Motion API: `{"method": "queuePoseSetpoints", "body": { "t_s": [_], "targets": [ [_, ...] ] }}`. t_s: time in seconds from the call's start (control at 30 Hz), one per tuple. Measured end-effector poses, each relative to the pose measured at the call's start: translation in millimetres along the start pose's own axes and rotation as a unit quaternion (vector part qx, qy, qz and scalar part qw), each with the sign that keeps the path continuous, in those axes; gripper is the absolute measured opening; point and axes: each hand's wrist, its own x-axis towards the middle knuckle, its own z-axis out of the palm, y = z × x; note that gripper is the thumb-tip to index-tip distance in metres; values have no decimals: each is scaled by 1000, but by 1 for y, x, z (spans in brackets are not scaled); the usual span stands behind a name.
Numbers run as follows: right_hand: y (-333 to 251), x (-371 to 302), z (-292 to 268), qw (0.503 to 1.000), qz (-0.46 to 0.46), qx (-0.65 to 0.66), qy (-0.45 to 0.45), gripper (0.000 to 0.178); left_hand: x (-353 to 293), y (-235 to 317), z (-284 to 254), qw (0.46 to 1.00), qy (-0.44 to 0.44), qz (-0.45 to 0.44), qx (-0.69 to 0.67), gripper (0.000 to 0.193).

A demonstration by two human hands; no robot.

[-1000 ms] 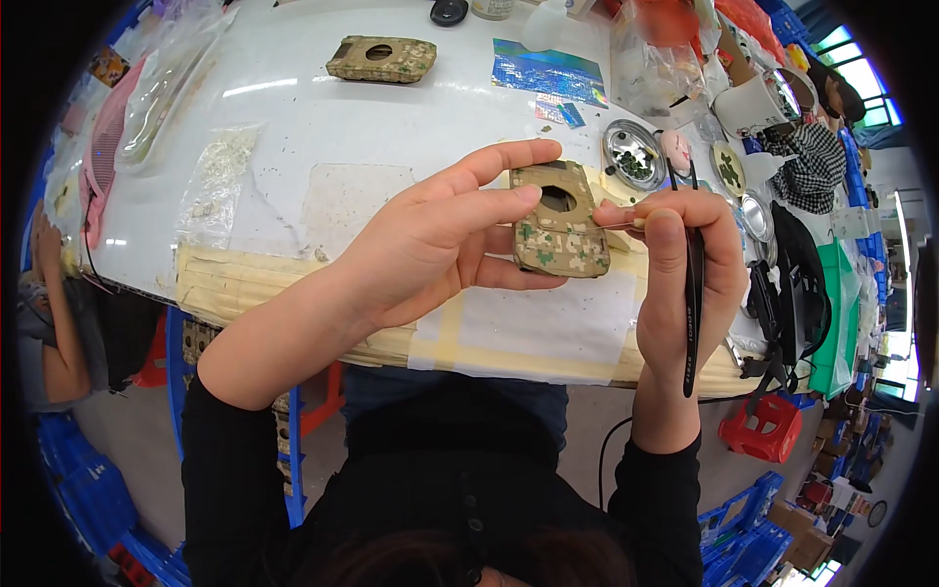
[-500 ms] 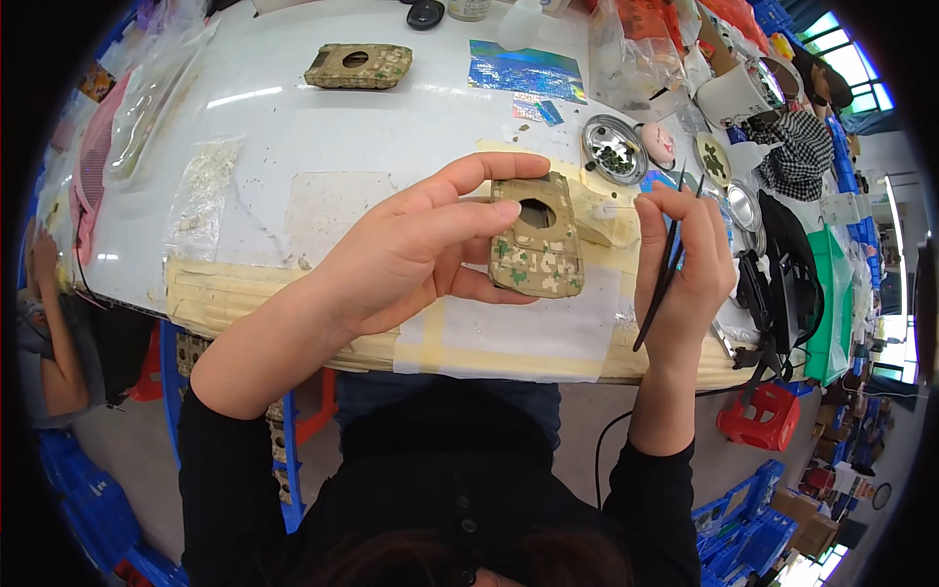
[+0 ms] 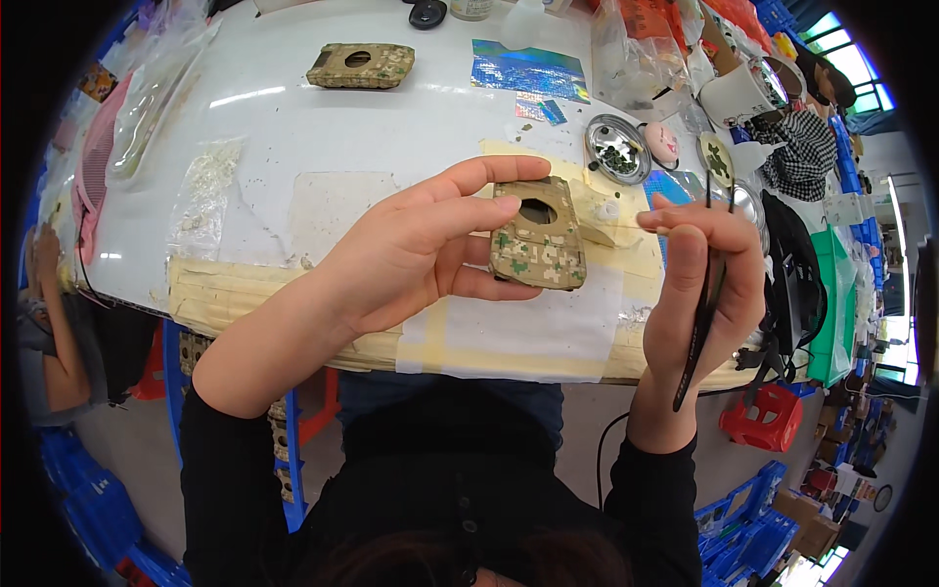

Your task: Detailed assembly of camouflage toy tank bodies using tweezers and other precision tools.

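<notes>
My left hand (image 3: 386, 254) grips a camouflage-patterned model tank hull (image 3: 538, 256) by its sides, thumb on top near the round hole. To the right, my right hand (image 3: 719, 279) holds black tweezers (image 3: 696, 357) across the palm, their two tips pointing away past the fingers. Its thumb and forefinger are bent close together; whether anything tiny sits between them cannot be made out. Between the hands, a small white-topped piece (image 3: 608, 209) stands on a yellowish taped block (image 3: 595, 227). A second camouflage hull (image 3: 386, 70) lies at the far left of the table.
Beyond my right hand are a round metal dish (image 3: 593, 147) with small dark green bits, a pink oval thing (image 3: 661, 144) and a pale disc with green pieces (image 3: 717, 157). Shiny blue film (image 3: 528, 70) lies farther back. A black bag (image 3: 790, 269) and green tray (image 3: 831, 303) line the right.
My right hand has moved right and turned, drawing its fingertips back from the white-topped piece. The tweezers have shifted right with it. My left hand and the hull stay nearly still.
</notes>
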Motion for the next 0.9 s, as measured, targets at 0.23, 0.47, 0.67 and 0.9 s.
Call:
{"method": "queuePoseSetpoints", "body": {
  "t_s": [0.23, 0.47, 0.67, 0.9],
  "targets": [
    [-8, 0, 14, 981, 115, 132, -86, 6, -1, 0, -1, 1000, -1, -2, -7, 46],
    [-9, 0, 16, 979, 121, 141, -85, 5, -1, 0, -1, 1000, 0, -6, -8, 46],
    [-8, 0, 16, 980, 112, 135, -90, 5, -1, 0, -2, 1000, -5, -6, -8, 46],
    [-6, 1, 11, 975, 146, 164, -37, 8, -1, -1, -1, 1000, 3, 0, -2, 46]
  ]
}}
